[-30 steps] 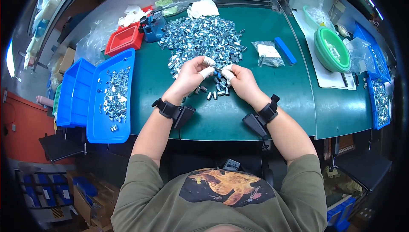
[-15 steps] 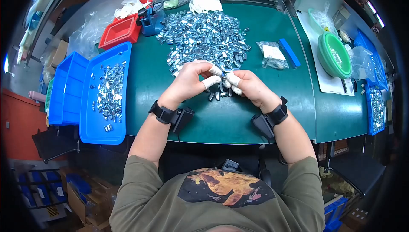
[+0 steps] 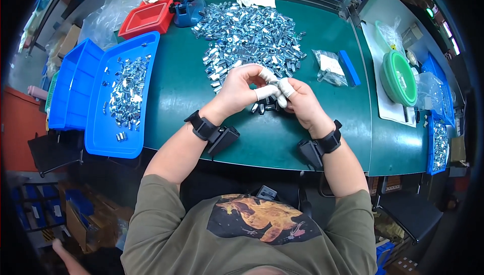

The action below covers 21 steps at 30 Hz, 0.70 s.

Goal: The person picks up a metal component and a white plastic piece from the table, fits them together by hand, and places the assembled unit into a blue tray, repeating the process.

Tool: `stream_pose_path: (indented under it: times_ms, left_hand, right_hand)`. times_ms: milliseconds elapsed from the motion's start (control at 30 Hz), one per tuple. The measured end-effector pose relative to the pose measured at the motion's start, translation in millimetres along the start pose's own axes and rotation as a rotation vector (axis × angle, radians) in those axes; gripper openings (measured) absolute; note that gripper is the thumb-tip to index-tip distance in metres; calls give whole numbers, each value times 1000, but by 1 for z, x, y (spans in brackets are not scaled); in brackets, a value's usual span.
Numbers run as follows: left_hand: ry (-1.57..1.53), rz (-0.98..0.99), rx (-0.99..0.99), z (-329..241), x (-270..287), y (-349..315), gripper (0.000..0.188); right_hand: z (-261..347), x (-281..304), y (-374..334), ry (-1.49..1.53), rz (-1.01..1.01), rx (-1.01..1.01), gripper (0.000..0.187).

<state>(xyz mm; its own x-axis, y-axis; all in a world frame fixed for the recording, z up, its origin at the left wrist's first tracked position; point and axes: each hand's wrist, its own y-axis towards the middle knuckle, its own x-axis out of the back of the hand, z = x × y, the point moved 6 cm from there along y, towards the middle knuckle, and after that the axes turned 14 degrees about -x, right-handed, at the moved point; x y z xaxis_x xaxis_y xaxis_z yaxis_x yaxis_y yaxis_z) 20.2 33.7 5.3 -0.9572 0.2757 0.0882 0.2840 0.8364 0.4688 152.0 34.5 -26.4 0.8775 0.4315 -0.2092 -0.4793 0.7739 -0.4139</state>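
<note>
My left hand (image 3: 241,89) and my right hand (image 3: 304,104) meet over the near edge of a large pile of small silvery metal parts (image 3: 252,35). White finger covers wrap several fingertips on both hands. The fingers of both are closed in a pinch around a small metal part, mostly hidden between the fingertips. Just below them on the green table, a few metal parts (image 3: 262,107) lie apart from the pile. Each wrist wears a black strap with a small dark box.
To the left, a blue tray (image 3: 96,123) holds more metal parts, beside another blue bin (image 3: 70,93). A red tray (image 3: 146,18) and blue tool (image 3: 189,12) stand behind. At right are a plastic bag (image 3: 330,68), a blue bar (image 3: 349,68) and green bowls (image 3: 398,78). Someone's arm (image 3: 68,260) shows lower left.
The view has shifted and tilted slightly. Both hands stay together over the pile's near edge, and their fingertips have closed further over the metal part. Another person's arm has appeared at lower left.
</note>
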Motion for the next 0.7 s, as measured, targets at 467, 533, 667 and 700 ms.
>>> stream_pose_path:
  times_ms: [467,533,667,700]
  left_hand:
    - [116,117,-173,-18,-3,1,13]
    - [23,-21,-126,-10,7,4,15]
    - [-24,-221,10,6,30,3,18]
    - [101,-161,64,8,33,2,17]
  right_hand:
    - [-12,-13,-2,229,293,-208,25]
    - [-5,-7,3,133,164,-130,25]
    - [2,8,5,87,-71,-69,26]
    - [2,15,4,88,-159,-57,26]
